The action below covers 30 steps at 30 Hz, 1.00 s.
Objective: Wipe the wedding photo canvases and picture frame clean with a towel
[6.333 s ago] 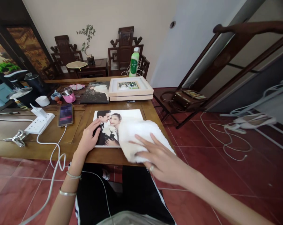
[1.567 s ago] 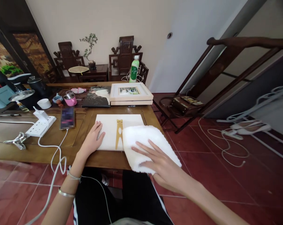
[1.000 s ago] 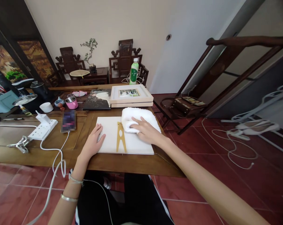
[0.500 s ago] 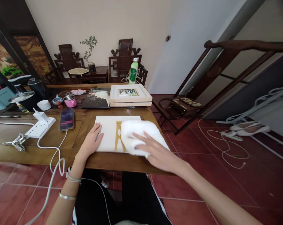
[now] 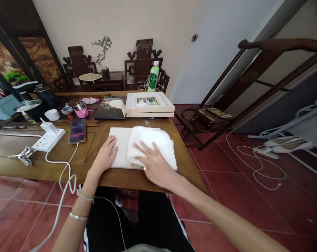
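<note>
Fluffy white towel (image 5: pixel 153 145) lies folded on flat white panel (image 5: pixel 118 147).

One white towel (image 5: pixel 153 143), one white board (image 5: pixel 119 145), one phone (image 5: pixel 77 130), one green bottle (image 5: pixel 153 71), two carved chairs (image 5: pixel 78 63) (image 5: pixel 144 57).

Towel (image 5: pixel 150 145) lies on a photo panel (image 5: pixel 119 148) at the table's (image 5: pixel 43 161) near edge; phone (image 5: pixel 77 131) and power strip (image 5: pixel 48 139) left, stacked frames (image 5: pixel 149 104) behind.

free: bare table (image 5: pixel 94 141) left of panel (image 5: pixel 119 141) | blocked: stacked frames (image 5: pixel 149 105) behind, phone (image 5: pixel 77 131) left
</note>
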{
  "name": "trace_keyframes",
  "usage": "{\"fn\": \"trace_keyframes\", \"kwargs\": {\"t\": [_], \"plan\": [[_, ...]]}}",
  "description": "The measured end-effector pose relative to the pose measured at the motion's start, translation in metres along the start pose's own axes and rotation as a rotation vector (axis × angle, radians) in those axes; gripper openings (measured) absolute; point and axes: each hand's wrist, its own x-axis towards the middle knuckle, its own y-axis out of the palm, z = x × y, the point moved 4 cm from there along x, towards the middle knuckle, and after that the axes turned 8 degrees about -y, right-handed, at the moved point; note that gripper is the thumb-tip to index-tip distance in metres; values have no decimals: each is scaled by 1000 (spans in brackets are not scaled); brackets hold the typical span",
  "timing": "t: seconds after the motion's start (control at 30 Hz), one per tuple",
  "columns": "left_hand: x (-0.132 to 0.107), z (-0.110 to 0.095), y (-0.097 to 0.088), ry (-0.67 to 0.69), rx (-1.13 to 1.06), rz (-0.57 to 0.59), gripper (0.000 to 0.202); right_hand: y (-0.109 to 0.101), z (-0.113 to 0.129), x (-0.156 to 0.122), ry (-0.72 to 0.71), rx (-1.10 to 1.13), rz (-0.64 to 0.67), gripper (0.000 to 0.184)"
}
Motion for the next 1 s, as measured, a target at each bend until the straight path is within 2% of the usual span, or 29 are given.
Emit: {"fn": "trace_keyframes", "kwargs": {"t": [0.1, 0.2, 0.3, 0.47, 0.53, 0.6, 0.67, 0.73, 0.9, 1.0], "plan": [[0, 1, 1, 9, 8, -7, 52, -3, 34, -33, -154, 73, 35, 66], [0, 2, 1, 21, 13, -12, 50, -7, 37, -42, -231, 109, 100, 68], [0, 3, 1, 29, 17, -11, 49, -11, 12, -23, -207, 99, 128, 67], [0, 3, 0, 29, 25, -1, 50, -10, -46, 41, -146, 50, 108, 61], [0, 2, -1, 26, 27, 4, 51, -7, -61, 63, -114, 28, 77, 57], [0, 2, -2, 24, 24, 2, 51, -3, -66, 76, -76, 6, 32, 53], [0, 2, -1, 23, 18, -1, 50, 1, -57, 76, -64, -23, -5, 50], [0, 1, -1, 26, 17, 2, 51, 5, -37, 64, -76, -46, 0, 50], [0, 3, 0, 46, 10, 3, 49, 6, 30, 9, -174, 5, 84, 51], [0, 5, 0, 70, -9, 13, 49, 1, 47, -13, -281, 58, 130, 51]]}}
